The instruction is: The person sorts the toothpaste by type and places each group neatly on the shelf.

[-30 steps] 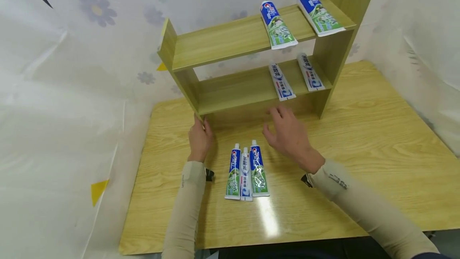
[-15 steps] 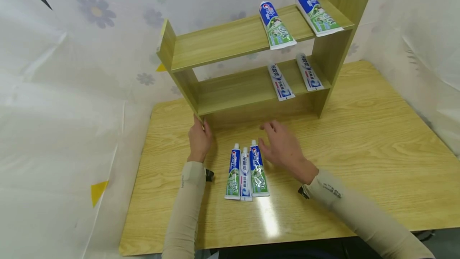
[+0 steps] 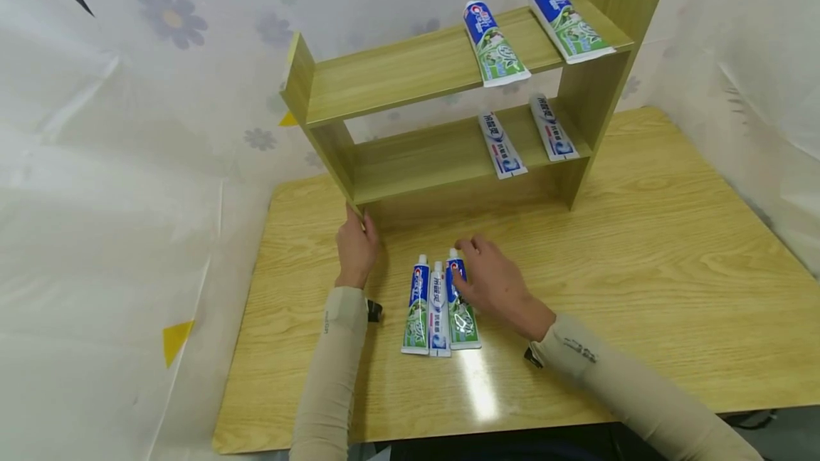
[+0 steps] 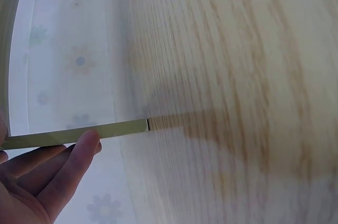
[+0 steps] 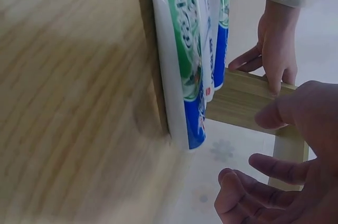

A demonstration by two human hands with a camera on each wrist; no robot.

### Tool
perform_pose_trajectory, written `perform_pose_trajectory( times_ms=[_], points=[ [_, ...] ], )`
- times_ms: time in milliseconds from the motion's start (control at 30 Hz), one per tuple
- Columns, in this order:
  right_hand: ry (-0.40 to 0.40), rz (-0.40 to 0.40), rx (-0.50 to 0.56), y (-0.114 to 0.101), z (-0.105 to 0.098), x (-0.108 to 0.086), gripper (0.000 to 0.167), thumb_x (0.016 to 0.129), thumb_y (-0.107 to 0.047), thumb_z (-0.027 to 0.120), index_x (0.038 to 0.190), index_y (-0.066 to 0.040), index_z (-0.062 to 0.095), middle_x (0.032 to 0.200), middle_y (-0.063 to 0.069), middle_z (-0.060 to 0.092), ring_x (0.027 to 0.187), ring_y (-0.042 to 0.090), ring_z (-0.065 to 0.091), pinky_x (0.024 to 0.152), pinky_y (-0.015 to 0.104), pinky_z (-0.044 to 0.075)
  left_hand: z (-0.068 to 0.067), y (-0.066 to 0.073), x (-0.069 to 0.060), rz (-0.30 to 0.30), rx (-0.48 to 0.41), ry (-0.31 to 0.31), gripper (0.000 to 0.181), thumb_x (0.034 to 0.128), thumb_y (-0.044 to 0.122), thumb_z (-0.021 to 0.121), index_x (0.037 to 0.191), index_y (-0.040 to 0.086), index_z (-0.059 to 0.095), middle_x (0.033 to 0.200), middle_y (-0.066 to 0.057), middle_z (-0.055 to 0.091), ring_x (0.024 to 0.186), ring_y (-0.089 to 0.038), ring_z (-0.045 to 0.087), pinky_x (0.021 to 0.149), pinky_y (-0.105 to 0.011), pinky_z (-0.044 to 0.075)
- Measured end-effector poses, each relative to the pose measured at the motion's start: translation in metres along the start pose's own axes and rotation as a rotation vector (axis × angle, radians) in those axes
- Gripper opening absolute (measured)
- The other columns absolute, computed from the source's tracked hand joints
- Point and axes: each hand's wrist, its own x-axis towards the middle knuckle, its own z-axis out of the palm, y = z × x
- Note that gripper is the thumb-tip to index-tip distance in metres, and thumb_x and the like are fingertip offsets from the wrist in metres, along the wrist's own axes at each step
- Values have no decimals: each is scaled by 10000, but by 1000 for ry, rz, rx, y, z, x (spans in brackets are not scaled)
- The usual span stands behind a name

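A small two-tier wooden shelf (image 3: pixel 384 87) stands on the table. My left hand (image 3: pixel 356 253) grips the lower end of its left side panel (image 4: pixel 119 128), fingers along one face. In front lie three toothpaste tubes side by side, caps pointing toward the shelf: a blue-green tube (image 3: pixel 416 311), a slim white tube (image 3: pixel 438 319) and another blue-green tube (image 3: pixel 465 322) on the right. My right hand (image 3: pixel 498 282) hovers over the cap end of that right tube, fingers loosely bent. In the right wrist view, a gap shows between its fingers (image 5: pixel 274 168) and the tube.
Two blue-green tubes (image 3: pixel 495 48) lie toward the right on the upper board. Two white tubes (image 3: pixel 502 146) lie on the lower board, also toward the right. Behind the wooden table (image 3: pixel 640 290) hangs a pale flowered sheet (image 3: pixel 218 70).
My right hand has come down and left from beneath the lower board to the right toothpaste tube. My left hand has stayed on the side panel, and the tubes lie as before.
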Motion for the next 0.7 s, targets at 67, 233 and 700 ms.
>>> perform_pose_trajectory(
  times_ms=[67, 233, 700],
  points=[
    [-16, 2, -9, -1, 3, -1, 539, 1026, -294, 734, 1470, -23, 591, 1364, 226, 646, 1155, 358, 687, 817, 458, 655, -5, 10, -2, -1, 23, 5, 386, 1173, 152, 453, 1529, 7, 483, 735, -224, 685, 491, -243, 558, 485, -348, 415],
    [-56, 3, -37, -1, 14, -4, 620, 1016, -334, 769, 1499, -7, 559, 1353, 240, 630, 1129, 362, 691, 784, 472, 655, -8, 13, -3, 21, 12, 3, 383, 1179, 188, 434, 1505, -6, 487, 706, -224, 669, 460, -210, 505, 451, -354, 388],
    [-63, 9, -6, 0, 39, -12, 735, 956, -296, 830, 1535, 7, 493, 1314, 266, 616, 908, 295, 692, 646, 385, 604, 2, -5, -1, 67, -32, 42, 421, 1182, 280, 383, 1459, -11, 511, 734, -251, 678, 498, -287, 583, 473, -478, 459]
  ],
)
